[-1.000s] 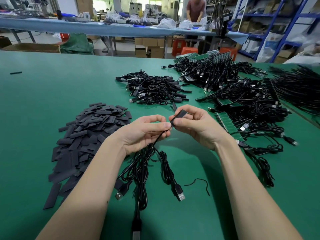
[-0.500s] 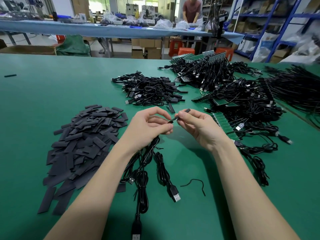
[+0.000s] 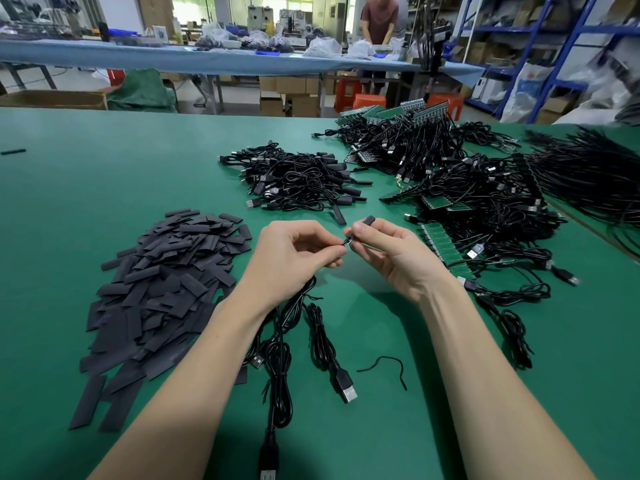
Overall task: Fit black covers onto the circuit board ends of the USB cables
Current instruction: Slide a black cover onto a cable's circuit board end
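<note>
Both hands are meeting over the middle of the green worktop (image 3: 104,174). The left hand (image 3: 294,254) is pinching a black cable (image 3: 294,303) near its end, and the right hand (image 3: 391,251) is gripping a black cover (image 3: 367,221) whose tip is poking out above the fingers; the circuit board end itself is lying hidden between the fingertips. A heap of loose covers (image 3: 162,289), too many to count, is lying at the left. Behind the hands a bundle of covered cables (image 3: 298,181) is sitting, and at the right a larger tangle of cables with green boards (image 3: 485,202) is spreading to the frame edge. Two USB plugs (image 3: 346,389) are showing below the hands, a third being cut off at the bottom. A stray wire scrap (image 3: 384,365) is lying nearby. A person (image 3: 379,19) is standing at the far bench, the head out of frame.
</note>
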### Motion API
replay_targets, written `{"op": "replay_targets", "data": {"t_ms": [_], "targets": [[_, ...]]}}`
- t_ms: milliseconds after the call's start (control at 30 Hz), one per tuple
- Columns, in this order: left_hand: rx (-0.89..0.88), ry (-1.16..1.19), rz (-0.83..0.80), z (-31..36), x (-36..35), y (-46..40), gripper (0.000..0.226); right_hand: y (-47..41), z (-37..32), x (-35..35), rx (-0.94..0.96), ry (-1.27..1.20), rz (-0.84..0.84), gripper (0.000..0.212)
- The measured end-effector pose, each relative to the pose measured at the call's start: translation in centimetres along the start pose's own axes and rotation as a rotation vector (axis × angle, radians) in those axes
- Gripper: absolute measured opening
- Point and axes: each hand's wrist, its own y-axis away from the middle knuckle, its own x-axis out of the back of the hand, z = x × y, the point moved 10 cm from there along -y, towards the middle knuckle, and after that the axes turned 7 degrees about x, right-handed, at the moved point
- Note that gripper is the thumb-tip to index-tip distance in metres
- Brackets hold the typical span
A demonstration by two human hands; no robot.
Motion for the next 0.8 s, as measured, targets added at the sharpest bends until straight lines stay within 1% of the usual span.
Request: {"op": "replay_targets", "data": {"t_ms": [267,433,567,800], "targets": [[0.012,0.024,0.006,-0.1,0.1,0.0,0.009,0.2,0.2,-0.1,-0.027,-0.015,-0.037,0.004],[-0.005,0.043,0.017,0.3,-0.1,0.0,0.013,0.3,-0.5,-0.1,0.005,0.007,-0.054,0.006],[-0.011,-0.005,0.020,0.2,0.0,0.1,0.015,0.3,-0.5,-0.1,0.024,0.016,-0.035,0.005],[-0.034,-0.090,0.033,0.3,0.5,0.1,0.009,0.1,0.5,-0.4,0.022,-0.039,0.009,0.003]]}}
